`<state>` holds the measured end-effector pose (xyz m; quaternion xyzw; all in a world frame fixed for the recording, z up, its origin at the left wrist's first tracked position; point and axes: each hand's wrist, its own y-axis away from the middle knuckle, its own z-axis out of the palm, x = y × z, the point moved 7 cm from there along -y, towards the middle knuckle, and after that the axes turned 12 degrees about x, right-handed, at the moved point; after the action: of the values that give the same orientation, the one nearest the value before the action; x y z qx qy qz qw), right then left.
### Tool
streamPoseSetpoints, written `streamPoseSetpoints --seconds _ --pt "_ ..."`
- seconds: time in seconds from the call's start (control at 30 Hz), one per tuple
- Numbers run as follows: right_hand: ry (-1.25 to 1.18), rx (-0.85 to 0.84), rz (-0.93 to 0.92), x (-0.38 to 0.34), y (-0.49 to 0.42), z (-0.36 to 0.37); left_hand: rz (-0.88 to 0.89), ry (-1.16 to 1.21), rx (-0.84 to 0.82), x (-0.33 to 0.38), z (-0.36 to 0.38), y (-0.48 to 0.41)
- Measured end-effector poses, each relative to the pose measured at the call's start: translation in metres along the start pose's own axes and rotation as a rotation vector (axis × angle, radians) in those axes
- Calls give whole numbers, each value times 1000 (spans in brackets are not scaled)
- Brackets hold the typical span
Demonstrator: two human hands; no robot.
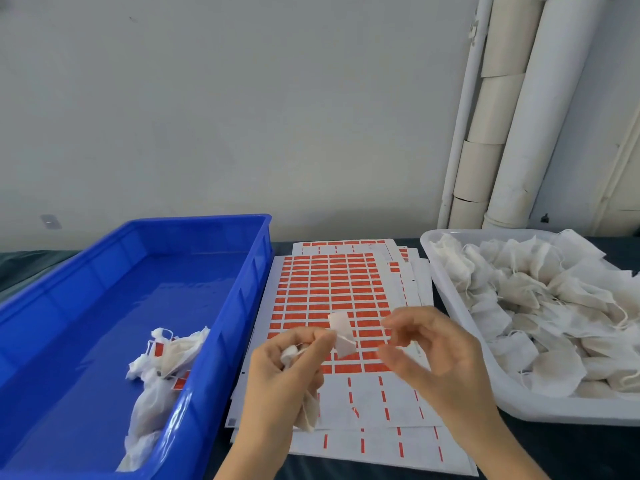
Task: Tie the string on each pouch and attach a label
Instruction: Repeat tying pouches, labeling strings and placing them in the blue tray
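Left hand: A person's left hand [287,368] grips a small white pouch [309,412] above the work table, fingers curled round its gathered neck.
Right hand: The right hand [426,348] hovers just beside the left, apart from it, with thumb and forefinger curled toward each other. Motion blur hides whether they pinch anything, so I cannot tell.
Pouch: Its lower end hangs below the left palm, while a white flap stands up past the fingertips, tilted toward the right hand. A thin string [302,349] shows at the knuckles (only a short stretch is visible).
Label sheets: Directly under both hands lies a loose stack of white label sheets [329,289], fanned out unevenly. The top sheet carries rows of orange-red labels on its far part. On its near part only thin red dashes remain.
Blue crate: To the left, touching the edge of the sheets, stands a blue crate [242,271]. A small heap of labelled pouches [162,355] lies in its near right corner, with red tags showing among the white fabric.
White tray: To the right, a white tray [429,244] is piled high with loose pouches [554,306], their strings trailing over one another.
Backdrop: A dark cloth [554,455] covers the table. Behind it is a pale wall, with white pipes [502,116] rising in the right corner.
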<state>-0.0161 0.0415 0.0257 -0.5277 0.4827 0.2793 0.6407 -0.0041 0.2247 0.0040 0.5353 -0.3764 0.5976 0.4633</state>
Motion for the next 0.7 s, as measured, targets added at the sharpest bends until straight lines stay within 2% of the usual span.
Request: streamPoseSetpoints --seconds 0.13,0.37,0.5,0.7 --pt "184 56 -388 -19 13 6 23 -8 -6 2 5 4" --pt "234 125 -475 -24 12 6 69 -50 -14 6 8 10" --pt "193 103 -363 -18 11 7 93 -66 -14 7 8 12" --pt "-37 43 68 3 6 9 79 -55 -81 7 11 14"
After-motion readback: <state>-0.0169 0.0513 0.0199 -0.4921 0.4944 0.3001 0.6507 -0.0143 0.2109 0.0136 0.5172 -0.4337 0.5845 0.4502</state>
